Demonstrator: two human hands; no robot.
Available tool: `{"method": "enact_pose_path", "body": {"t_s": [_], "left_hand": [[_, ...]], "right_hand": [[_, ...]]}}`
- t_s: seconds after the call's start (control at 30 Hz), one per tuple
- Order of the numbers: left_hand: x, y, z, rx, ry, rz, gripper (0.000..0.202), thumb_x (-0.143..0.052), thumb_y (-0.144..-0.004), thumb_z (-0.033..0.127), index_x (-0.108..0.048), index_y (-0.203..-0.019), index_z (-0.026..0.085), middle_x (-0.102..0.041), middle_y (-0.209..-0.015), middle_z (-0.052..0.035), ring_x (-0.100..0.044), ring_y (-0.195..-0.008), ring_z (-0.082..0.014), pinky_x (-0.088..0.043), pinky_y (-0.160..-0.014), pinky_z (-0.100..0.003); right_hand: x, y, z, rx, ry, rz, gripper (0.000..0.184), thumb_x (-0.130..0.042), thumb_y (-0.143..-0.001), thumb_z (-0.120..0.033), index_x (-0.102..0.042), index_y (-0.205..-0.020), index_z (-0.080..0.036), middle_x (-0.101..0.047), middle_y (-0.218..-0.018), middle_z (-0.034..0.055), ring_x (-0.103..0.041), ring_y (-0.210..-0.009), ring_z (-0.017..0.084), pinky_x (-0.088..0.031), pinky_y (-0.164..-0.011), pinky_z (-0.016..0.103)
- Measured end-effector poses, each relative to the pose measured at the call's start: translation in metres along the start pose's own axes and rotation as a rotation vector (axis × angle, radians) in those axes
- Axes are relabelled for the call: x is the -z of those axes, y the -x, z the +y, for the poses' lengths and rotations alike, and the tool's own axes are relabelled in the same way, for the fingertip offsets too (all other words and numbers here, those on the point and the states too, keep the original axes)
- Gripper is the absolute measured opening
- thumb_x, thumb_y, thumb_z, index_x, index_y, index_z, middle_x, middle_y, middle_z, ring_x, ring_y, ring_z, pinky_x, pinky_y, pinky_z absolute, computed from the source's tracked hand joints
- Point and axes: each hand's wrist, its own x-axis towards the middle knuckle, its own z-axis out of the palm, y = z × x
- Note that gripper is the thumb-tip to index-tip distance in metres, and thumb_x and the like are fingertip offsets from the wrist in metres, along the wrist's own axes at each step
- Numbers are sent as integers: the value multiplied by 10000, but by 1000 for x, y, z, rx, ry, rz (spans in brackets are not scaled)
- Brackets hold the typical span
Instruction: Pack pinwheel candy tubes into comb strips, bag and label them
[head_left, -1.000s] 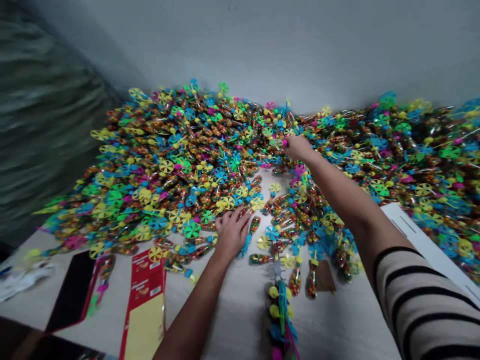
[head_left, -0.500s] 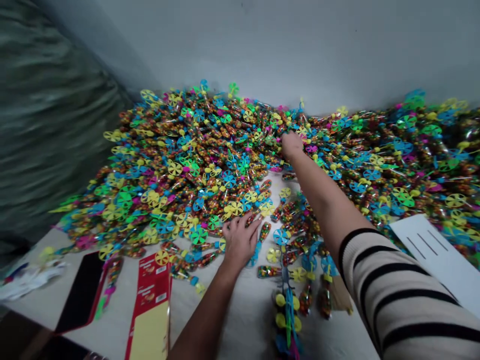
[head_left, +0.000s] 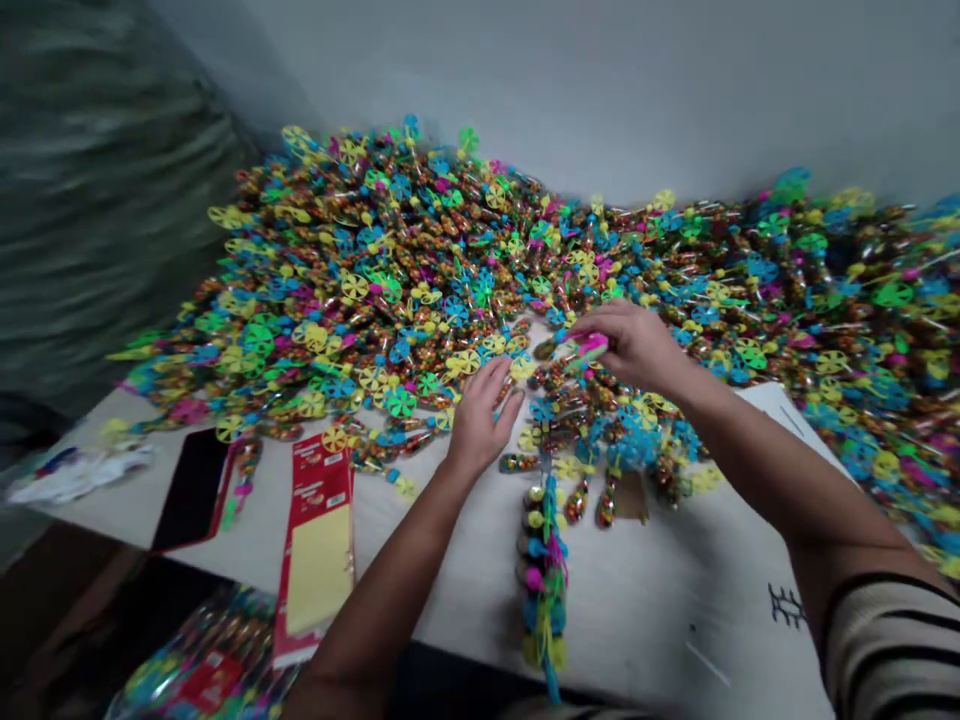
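My right hand (head_left: pixel 634 345) is closed around the pink part of a candy-filled pinwheel toy (head_left: pixel 592 346), lifted in front of the heap; its far end is blurred. My left hand (head_left: pixel 481 418) rests by the near edge of the heap with thumb and fingers apart, close to several loose toys. The heap of pinwheel toys (head_left: pixel 405 260) is made of clear tubes of coloured sweets with yellow, blue, green and pink fans. Between my arms, a row of these toys (head_left: pixel 546 580) stands lined up toward the table's front edge.
Red and yellow printed cards (head_left: pixel 319 560) lie left of my left arm, with a black flat item (head_left: pixel 193 490) and a crumpled clear-and-white bag (head_left: pixel 82 472) farther left. A packed bag of toys (head_left: pixel 217 650) sits below the table edge. White card (head_left: pixel 780 405) lies under my right forearm.
My right hand has drawn back from the heap toward me, now with a pinwheel toy in it. My left hand stays near the same spot. The view has shifted, showing more of the table front.
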Motion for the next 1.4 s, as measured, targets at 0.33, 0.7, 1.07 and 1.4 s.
{"method": "enact_pose_path", "body": {"t_s": [0.33, 0.7, 1.07, 1.4], "left_hand": [[27, 46, 30, 326, 454, -48, 351, -730, -713, 358, -729, -993, 145, -695, -751, -22, -610, -632, -143, -513, -634, -270], [-10, 131, 16, 478, 525, -192, 387, -640, -764, 310, -689, -1106, 134, -733, -1000, -74, -672, -885, -197, -524, -838, -317], [-26, 95, 3, 442, 406, -56, 337, -680, -724, 275, -725, -1033, 149, -742, -936, -45, -663, -821, -184, -515, -733, -273], [-34, 88, 2, 401, 453, -113, 322, -649, -746, 202, -720, -1057, 160, -734, -1018, -59, -669, -928, -205, -518, -867, -324]], "right_hand": [[-13, 96, -49, -264, -622, 161, 401, -631, -821, -563, -616, -1045, -231, -614, -840, 24, -580, -745, 181, -493, -666, 303], [-144, 218, -82, -560, -909, 151, 413, -481, -882, -643, -556, -1003, -256, -610, -843, 34, -547, -659, 184, -479, -589, 305], [-144, 176, -29, -647, -521, 364, 410, -631, -737, -540, -699, -889, -165, -641, -749, 50, -554, -646, 184, -463, -633, 298], [-116, 167, -37, -559, -511, 301, 260, -661, -772, -385, -722, -917, -178, -682, -778, 41, -589, -614, 173, -466, -607, 284]]}}
